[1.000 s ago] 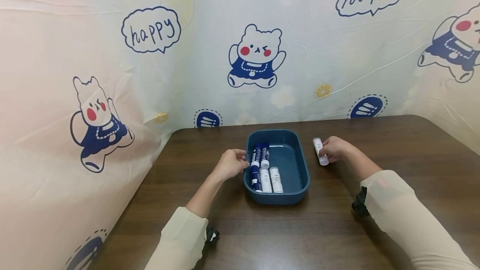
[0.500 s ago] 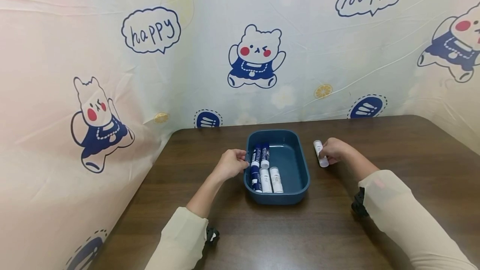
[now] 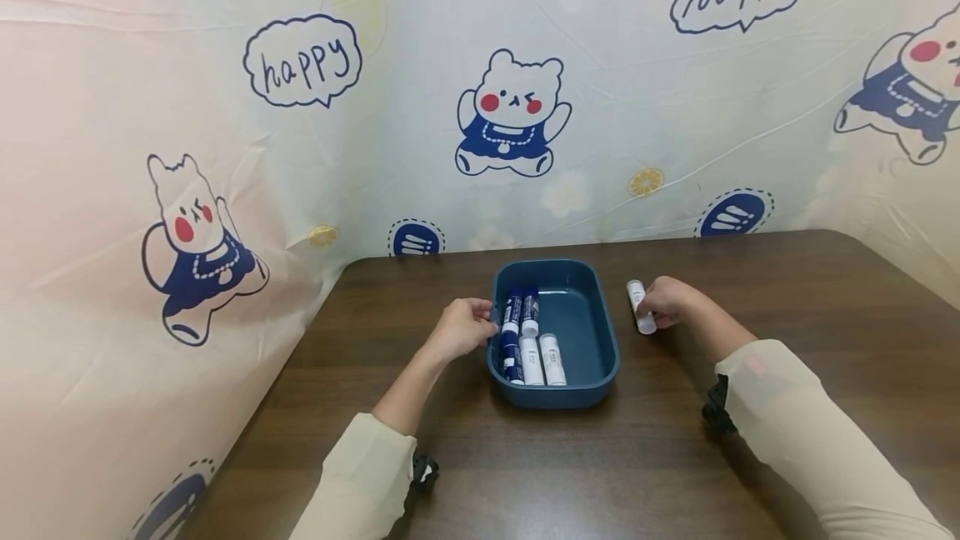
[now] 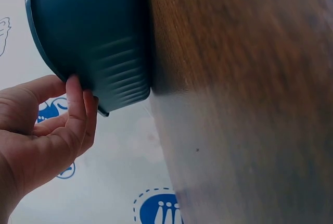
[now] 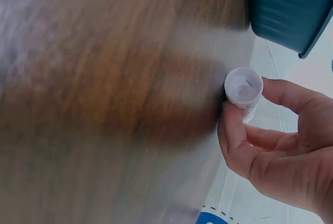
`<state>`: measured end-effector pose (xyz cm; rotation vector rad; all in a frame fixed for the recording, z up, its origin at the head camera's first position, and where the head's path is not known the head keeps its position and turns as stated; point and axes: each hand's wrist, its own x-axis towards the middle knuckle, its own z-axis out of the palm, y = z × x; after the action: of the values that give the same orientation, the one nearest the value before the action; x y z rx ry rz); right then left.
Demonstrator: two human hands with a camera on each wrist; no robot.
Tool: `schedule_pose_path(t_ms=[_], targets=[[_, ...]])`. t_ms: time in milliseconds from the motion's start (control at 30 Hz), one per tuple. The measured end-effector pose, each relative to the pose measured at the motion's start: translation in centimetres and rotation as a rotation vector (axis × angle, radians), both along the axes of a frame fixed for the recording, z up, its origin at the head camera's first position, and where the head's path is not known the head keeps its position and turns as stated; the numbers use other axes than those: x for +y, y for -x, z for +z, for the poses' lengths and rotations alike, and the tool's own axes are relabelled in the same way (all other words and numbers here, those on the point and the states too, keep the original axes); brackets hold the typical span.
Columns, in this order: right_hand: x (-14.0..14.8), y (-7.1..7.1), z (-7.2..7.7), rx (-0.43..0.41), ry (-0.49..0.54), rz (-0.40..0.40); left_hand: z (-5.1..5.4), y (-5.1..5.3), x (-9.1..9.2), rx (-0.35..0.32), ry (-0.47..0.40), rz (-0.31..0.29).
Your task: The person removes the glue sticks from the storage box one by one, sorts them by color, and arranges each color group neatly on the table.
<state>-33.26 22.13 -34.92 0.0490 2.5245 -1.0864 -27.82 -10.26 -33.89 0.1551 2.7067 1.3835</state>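
On the table (image 3: 525,473), hands (image 3: 460,329) (image 3: 667,300) pinch the blue bin (image 3: 551,397)'s rim (left) and a white tube (image 3: 636,296) (right).

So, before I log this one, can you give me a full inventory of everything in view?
Tray: 1, dark teal-blue, on the table
Blue-and-white tubes: 3, along the tray's left side
White tubes: 2, at the tray's near end
Loose white tube: 1, white, outside the tray, to its right
Table: 1, brown, under the tray
Backdrop: 1, pale with printed cartoons, behind the table
Left hand: 1, bare, at the tray's left rim
Right hand: 1, bare, pinching the loose white tube
Sleeves: 2, cream, on the forearms
Wrist devices: 2, black, beside the cuffs
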Motion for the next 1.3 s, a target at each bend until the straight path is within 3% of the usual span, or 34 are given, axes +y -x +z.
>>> schedule_pose_path(t_ms=[1300], targets=[[0.08, -0.41, -0.07, -0.022, 0.076, -0.013, 0.08, -0.10, 0.04, -0.001, 0.006, -0.005]])
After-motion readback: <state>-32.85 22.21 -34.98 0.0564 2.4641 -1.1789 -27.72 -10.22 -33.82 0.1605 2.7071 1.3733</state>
